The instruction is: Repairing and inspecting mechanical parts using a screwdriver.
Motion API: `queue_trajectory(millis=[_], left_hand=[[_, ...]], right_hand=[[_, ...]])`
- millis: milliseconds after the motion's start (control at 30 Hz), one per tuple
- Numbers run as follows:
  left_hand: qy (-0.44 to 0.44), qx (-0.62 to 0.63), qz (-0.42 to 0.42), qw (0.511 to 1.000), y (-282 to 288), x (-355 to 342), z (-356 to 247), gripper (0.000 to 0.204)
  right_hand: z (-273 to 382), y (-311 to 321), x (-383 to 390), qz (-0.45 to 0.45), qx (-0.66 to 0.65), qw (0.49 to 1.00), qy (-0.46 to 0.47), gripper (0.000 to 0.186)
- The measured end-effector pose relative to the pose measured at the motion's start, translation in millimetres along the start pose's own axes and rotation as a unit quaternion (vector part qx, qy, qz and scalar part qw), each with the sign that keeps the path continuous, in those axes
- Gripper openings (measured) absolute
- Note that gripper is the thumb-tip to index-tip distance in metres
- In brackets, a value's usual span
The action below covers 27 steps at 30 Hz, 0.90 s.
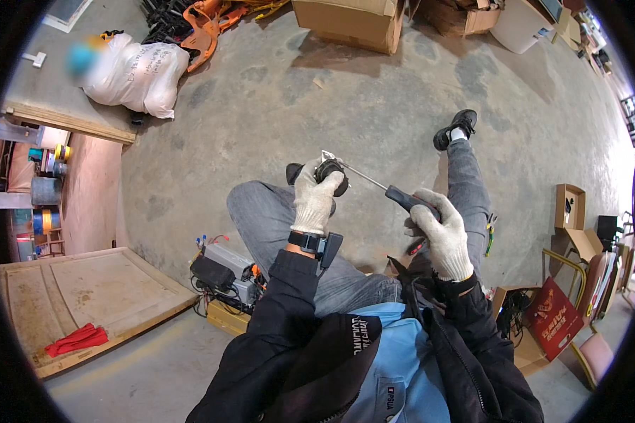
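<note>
While left gloved hand (312,201) clasps small black-and-metal part (331,175), held at centre above floor (247,134), right gloved hand (441,236) grips screwdriver (404,199) by dark handle, shaft end at part's metal edge. Containers: white sack (142,76), far left, bulging, contents hidden; large cardboard box (353,32), far centre, interior hidden; white tub (518,29), far right, beside brown carton (462,25); small open carton (577,215), right, dark item (567,205) inside; cardboard carton (531,362), near right, black cables (513,317) inside. Wooden panel (106,289), near left, red cloth (77,340) on top.
</note>
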<state>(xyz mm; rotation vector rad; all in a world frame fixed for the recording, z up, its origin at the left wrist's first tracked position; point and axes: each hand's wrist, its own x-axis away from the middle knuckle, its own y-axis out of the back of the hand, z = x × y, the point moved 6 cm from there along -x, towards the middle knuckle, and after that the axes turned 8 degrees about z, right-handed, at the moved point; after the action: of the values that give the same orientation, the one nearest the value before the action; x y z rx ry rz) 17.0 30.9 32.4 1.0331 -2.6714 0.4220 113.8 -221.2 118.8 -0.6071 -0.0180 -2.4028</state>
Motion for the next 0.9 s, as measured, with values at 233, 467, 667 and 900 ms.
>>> queue_trajectory(millis=[233, 467, 667, 900], left_hand=[[-0.011, -0.017, 0.011, 1.0, 1, -3, 2, 0.037], [-0.007, -0.033, -0.001, 0.999, -1, 0, 0, 0.037], [-0.018, -0.067, -0.007, 0.998, -2, 0, -3, 0.037], [-0.023, -0.051, 0.0, 0.998, -4, 2, -6, 0.037]], right_hand=[[2, -1, -1, 0.0, 0.005, 1.0, -0.003, 0.045], [2, -3, -1, 0.0, 0.011, 1.0, -0.005, 0.045], [2, -4, -1, -0.001, 0.012, 1.0, -0.006, 0.044], [3, -10, 1, 0.009, 0.065, 0.998, -0.014, 0.043]])
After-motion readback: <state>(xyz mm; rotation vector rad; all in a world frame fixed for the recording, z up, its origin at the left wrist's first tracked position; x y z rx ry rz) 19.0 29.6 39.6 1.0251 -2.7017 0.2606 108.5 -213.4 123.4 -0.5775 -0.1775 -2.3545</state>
